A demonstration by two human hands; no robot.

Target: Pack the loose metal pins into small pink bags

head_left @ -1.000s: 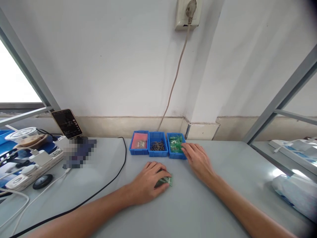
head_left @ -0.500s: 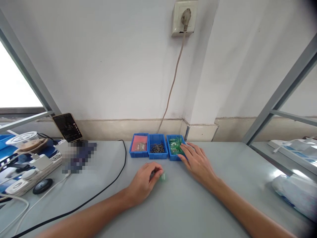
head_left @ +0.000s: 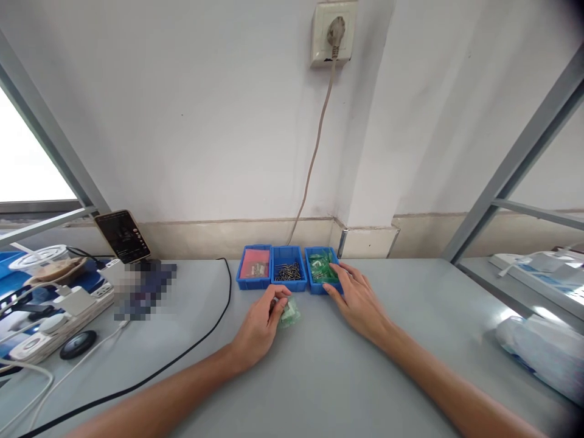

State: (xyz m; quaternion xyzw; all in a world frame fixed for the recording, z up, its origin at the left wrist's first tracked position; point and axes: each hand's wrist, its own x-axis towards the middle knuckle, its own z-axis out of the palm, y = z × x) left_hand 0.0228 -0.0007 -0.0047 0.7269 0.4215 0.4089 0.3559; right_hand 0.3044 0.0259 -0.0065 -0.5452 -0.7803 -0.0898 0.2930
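Green packet (head_left: 290,312), probably glossy plastic film; smooth plastic bins (head_left: 292,286); metal screws (head_left: 288,272); matt tabletop (head_left: 328,377).

Fastener bin (head_left: 289,286): set on table (head_left: 328,380). 1 packet bin (head_left: 253,284) placed just left of it, 1 bag bin (head_left: 318,288) just right. 1 loose bag (head_left: 291,312) held before it in left hand (head_left: 258,325). 1 phone (head_left: 122,236) stood well left.

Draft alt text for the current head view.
A person's left hand pinches a green packet at a grey table, while the right hand is at the right bin, which holds green packets. Beside it, the middle bin holds thin metal pieces, the left bin something pink.
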